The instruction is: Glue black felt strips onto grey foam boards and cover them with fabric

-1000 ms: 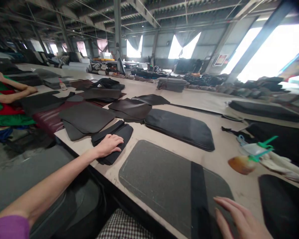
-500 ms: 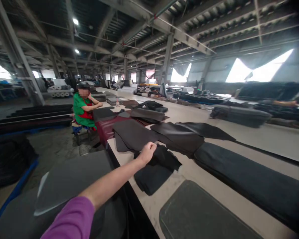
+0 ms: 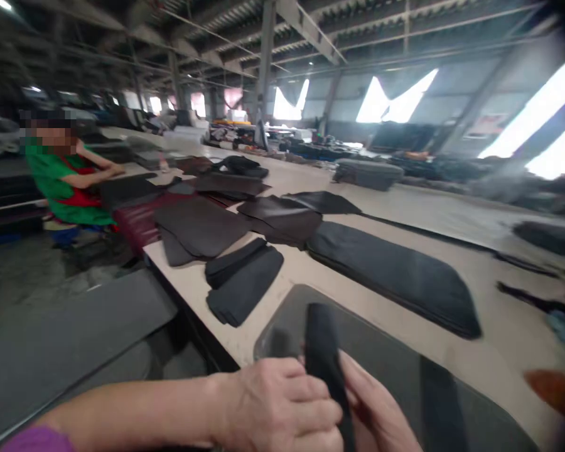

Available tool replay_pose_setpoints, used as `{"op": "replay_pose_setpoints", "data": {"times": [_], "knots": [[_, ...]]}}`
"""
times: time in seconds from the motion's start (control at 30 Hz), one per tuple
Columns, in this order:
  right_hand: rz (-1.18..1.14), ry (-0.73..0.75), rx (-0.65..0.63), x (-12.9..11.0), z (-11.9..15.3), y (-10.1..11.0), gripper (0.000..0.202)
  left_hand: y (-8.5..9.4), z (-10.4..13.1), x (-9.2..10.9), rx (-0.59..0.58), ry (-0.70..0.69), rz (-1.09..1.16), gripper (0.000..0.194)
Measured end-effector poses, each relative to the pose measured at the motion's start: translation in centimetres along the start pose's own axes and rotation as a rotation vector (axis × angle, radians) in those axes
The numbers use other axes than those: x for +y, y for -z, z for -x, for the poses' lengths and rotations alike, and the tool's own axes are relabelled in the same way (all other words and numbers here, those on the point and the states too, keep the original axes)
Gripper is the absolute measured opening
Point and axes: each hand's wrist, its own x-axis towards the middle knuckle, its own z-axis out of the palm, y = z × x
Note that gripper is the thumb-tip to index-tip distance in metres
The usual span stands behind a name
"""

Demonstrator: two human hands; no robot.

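Both my hands are low in the middle of the head view, over the near end of the table. My left hand (image 3: 282, 402) wraps its fingers round a black strip of folded cloth (image 3: 322, 339). On the strip's other side, my right hand (image 3: 379, 408) grips it too, its fingertips partly hidden. The strip stands up from my hands, slightly blurred. Beneath lies a large dark grey panel (image 3: 386, 339) with rounded corners. Ahead and to the left rest two small stacks of black cloth pieces (image 3: 245, 285), one partly over the other.
Dark brown sheets (image 3: 198, 229) and a long black stack (image 3: 390, 270) lie farther along the pale table (image 3: 301, 270). Grey panels (image 3: 75, 339) are piled beside its left edge. A person in green (image 3: 70, 182) sits at the far left. An orange-brown blurred thing (image 3: 553, 389) is at right.
My left hand has drawn back from the black cloth pieces to the near middle. My right hand has come into view, and both now hold a black strip. The view has swung right.
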Motion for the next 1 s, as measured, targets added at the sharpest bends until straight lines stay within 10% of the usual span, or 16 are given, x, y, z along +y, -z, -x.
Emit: {"op": "replay_pose_setpoints", "data": {"times": [0.5,0.57,0.73,0.83,1.0], "knots": [[-0.557,0.027,0.142,1.4,2.0,-1.0,0.058,-0.3,-1.5,1.0,-0.062,0.035,0.496,0.020],[-0.496,0.060,0.179,1.1,2.3,-0.7,0.061,-0.1,-0.8,0.5,-0.037,0.251,0.686,0.021],[-0.294,0.037,0.176,1.4,2.8,-0.3,0.064,-1.0,0.3,-2.6,-0.136,1.289,1.228,0.036],[-0.132,0.030,0.164,2.3,2.4,-0.4,0.060,-2.2,-0.2,-4.4,-0.248,1.362,1.505,0.046],[-0.019,0.094,0.220,3.6,1.8,-0.7,0.065,-4.6,-1.7,-7.8,-0.327,1.266,1.315,0.038]]}}
